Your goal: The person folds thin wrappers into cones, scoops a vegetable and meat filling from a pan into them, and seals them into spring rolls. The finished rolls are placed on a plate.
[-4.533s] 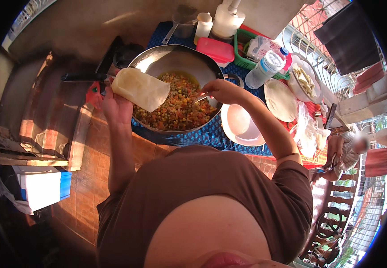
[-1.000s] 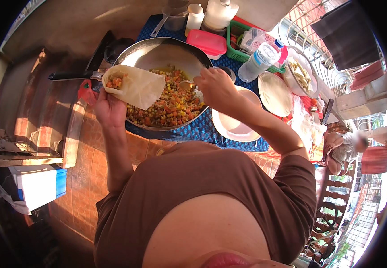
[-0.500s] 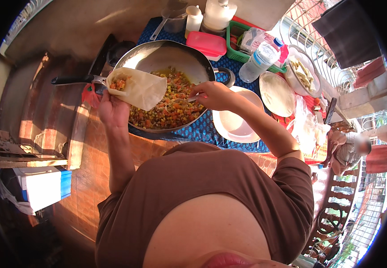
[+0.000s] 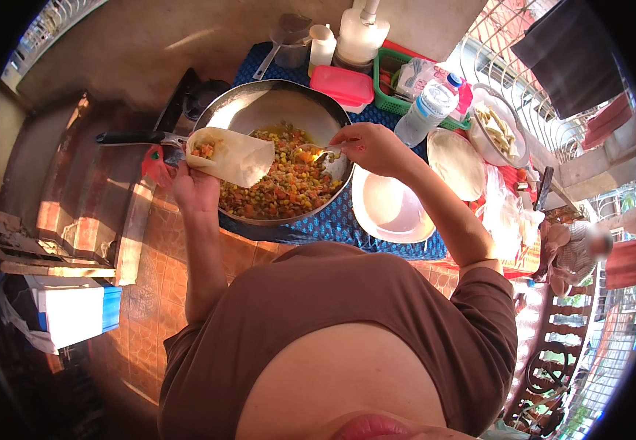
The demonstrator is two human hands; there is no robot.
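Note:
My left hand [image 4: 196,189] is closed on the edge of a pale, thin wrapper [image 4: 243,163], held over the left side of a wide pan. A small heap of diced vegetable filling [image 4: 203,149] lies at the wrapper's left end. In my right hand [image 4: 369,149] is a metal spoon [image 4: 325,155], its bowl loaded with filling over the pan's right side. The pan [image 4: 310,110] holds a chopped mix [image 4: 281,191] of orange, green and yellow bits, with some yellowish liquid at the back. Its black handle [image 4: 131,137] points left.
Right of the pan sit a white basin [image 4: 395,209], a stack of round wrappers [image 4: 456,163], a water bottle [image 4: 429,110] and a bowl of pale pieces [image 4: 495,132]. Behind are a pink-lidded box [image 4: 342,84] and a green basket [image 4: 391,101]. Another person [image 4: 573,253] is at far right.
The spoon has come up out of the mix with filling on it, and my right hand has shifted slightly rightward. My left hand keeps holding the wrapper in nearly the same place.

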